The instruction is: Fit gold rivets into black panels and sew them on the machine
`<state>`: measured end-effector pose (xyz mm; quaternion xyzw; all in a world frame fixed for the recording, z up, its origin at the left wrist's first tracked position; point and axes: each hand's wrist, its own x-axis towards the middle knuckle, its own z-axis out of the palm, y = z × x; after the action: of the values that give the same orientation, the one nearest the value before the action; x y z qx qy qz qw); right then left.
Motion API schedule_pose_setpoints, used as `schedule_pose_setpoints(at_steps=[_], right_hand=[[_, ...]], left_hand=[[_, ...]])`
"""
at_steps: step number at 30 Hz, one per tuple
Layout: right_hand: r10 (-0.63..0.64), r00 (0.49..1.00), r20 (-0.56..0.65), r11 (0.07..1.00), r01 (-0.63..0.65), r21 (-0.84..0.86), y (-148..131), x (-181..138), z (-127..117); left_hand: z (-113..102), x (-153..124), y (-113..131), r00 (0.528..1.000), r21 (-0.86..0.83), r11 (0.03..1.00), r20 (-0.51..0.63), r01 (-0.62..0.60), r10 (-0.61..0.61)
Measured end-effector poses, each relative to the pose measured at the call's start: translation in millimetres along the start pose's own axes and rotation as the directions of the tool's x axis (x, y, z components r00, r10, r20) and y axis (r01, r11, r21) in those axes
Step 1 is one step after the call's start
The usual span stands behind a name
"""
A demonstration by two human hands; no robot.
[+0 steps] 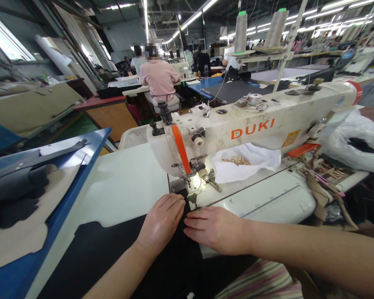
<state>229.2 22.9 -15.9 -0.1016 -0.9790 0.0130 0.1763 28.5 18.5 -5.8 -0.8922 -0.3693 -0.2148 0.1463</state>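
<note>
A large piece of black fabric (112,245) lies on the sewing machine's white bed, with its far end close to the needle area. My left hand (163,218) rests flat on this fabric, fingers stretched toward the presser foot (190,180). My right hand (216,228) lies beside it at the fabric's right edge, fingers out straight and pointing left. Both hands press from above, and neither is wrapped round anything. The white sewing machine (218,128) marked DUKI stands just beyond them, its lamp lighting the needle plate.
Behind the needle, a white cloth (252,162) holds small gold-coloured metal pieces (237,160). A blue table (59,211) at left carries dark and beige cut pieces. Straps and a clear plastic bag (358,141) sit at right. Thread cones (241,33) stand above; a person in pink (160,79) sits beyond.
</note>
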Motion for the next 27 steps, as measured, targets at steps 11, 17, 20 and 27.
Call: schedule_pose_setpoints(at_steps=[11, 17, 20, 27], right_hand=[[0.011, 1.000, -0.001, 1.000, -0.011, 0.014, -0.8, 0.3, -0.9], [0.018, 1.000, 0.002, 1.000, -0.018, 0.009, -1.2, -0.5, 0.3], [0.021, 1.000, -0.004, 1.000, -0.021, 0.016, -1.6, -0.9, 1.0], [0.108, 0.994, 0.005, 0.994, -0.108, -0.018, 0.7, 3.5, -1.7]], left_hand=[[0.3, 0.3, 0.2, 1.000, -0.017, 1.000, 0.003, 0.017, -0.017], [1.7, 0.2, 0.0, 1.000, -0.018, 1.000, 0.002, 0.005, -0.005], [1.9, 0.4, -0.3, 0.999, -0.037, 0.999, -0.005, 0.037, -0.037], [4.0, -3.0, 1.4, 0.994, -0.101, 0.989, 0.008, 0.110, -0.109]])
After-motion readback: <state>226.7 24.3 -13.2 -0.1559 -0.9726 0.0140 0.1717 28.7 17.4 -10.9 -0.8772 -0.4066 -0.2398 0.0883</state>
